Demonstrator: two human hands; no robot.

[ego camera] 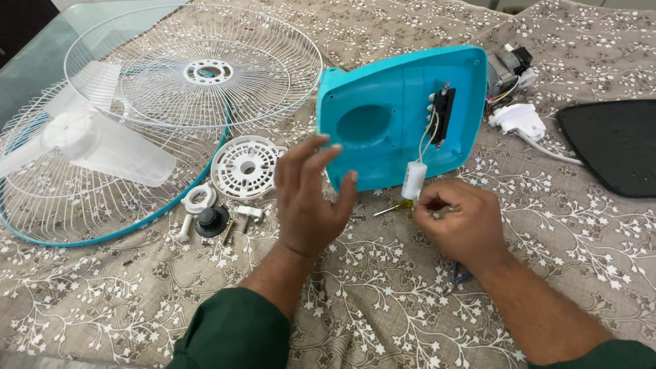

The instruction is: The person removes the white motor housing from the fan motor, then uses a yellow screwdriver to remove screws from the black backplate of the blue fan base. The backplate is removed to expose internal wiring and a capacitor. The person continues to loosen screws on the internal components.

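Observation:
A turquoise plastic fan housing point(381, 118) lies on the patterned tablecloth point(380, 308), inner side up, with a black switch block point(442, 114) and a small white capacitor point(414, 180) hanging on wires. My left hand point(309, 199) hovers just left of the housing's near edge, fingers spread, holding nothing. My right hand point(460, 224) is closed on a small screwdriver point(394, 207) with a yellow-green shaft, its tip pointing left under the capacitor. Small metal bits seem pinched in those fingers.
Two white wire fan guards point(195, 70) and a clear blade point(102, 145) lie at left. A white round plate point(246, 166), knobs and screws point(213, 218) sit near my left hand. A motor point(508, 70), white plug point(519, 120) and black base point(640, 144) lie at right.

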